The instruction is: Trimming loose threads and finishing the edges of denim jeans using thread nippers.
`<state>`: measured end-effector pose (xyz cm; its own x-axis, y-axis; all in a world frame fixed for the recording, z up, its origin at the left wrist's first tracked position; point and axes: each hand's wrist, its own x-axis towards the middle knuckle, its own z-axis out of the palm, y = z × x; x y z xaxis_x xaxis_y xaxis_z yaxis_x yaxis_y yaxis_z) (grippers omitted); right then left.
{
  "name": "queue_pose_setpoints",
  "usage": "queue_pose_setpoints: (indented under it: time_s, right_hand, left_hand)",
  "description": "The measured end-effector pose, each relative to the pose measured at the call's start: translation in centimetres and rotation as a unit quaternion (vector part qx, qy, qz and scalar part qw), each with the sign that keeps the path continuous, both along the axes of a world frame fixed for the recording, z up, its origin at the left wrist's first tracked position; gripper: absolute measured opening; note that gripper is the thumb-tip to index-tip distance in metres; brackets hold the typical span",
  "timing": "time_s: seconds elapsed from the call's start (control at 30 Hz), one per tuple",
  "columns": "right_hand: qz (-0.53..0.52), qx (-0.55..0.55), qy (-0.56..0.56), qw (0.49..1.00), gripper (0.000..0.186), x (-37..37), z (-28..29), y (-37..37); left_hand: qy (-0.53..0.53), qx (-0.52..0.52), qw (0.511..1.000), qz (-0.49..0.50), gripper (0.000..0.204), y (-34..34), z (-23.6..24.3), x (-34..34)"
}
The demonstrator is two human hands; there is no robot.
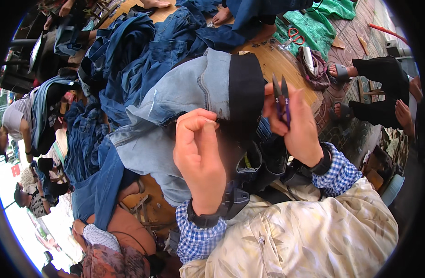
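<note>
In front of me lies a pair of light blue denim trousers (170,97), seemingly inside out, with a raised seam and a wide black band (246,88). My left hand (201,160) is closed in a pinch just in front of the band's lower left edge. Whatever sits between its thumb and forefinger is too small to make out. A pair of thread snips (282,99) with purple handles is gripped in my right hand (298,123), blades pointing up and apart at the tips. That hand's fingers are close to the right side of the black band.
Dark blue jeans (129,60) heap over the wooden board (268,60) at the far left. Red-handled scissors (293,37) lie by a green sheet (321,28). A patterned cream cloth (291,236) covers my lap. Other people sit around, left, far and right.
</note>
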<state>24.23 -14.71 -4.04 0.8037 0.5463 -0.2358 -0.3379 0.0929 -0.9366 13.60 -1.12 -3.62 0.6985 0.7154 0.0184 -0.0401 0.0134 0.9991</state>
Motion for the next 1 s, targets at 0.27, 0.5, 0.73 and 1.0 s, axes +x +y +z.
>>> queue_pose_setpoints:
  time_s: [0.27,0.5,0.73,1.0]
  right_hand:
    - [0.221,-0.085,0.042,0.971,0.035,0.4,5.0,-0.4]
    - [0.291,-0.077,0.289,0.909,0.043,1.4,3.5,0.8]
    - [0.281,-0.084,0.307,0.905,0.044,1.5,3.1,1.9]
    - [0.273,-0.082,0.310,0.907,0.045,1.5,2.0,2.0]
  left_hand:
    - [-0.007,0.010,1.000,0.010,0.004,-0.2,-0.6,0.4]
    - [-0.010,-0.005,1.000,-0.005,0.003,0.0,-0.7,0.4]
    - [-0.012,-0.042,0.999,-0.014,0.004,0.3,-0.9,0.4]
    - [-0.017,-0.059,0.998,-0.017,0.005,0.3,-1.0,0.4]
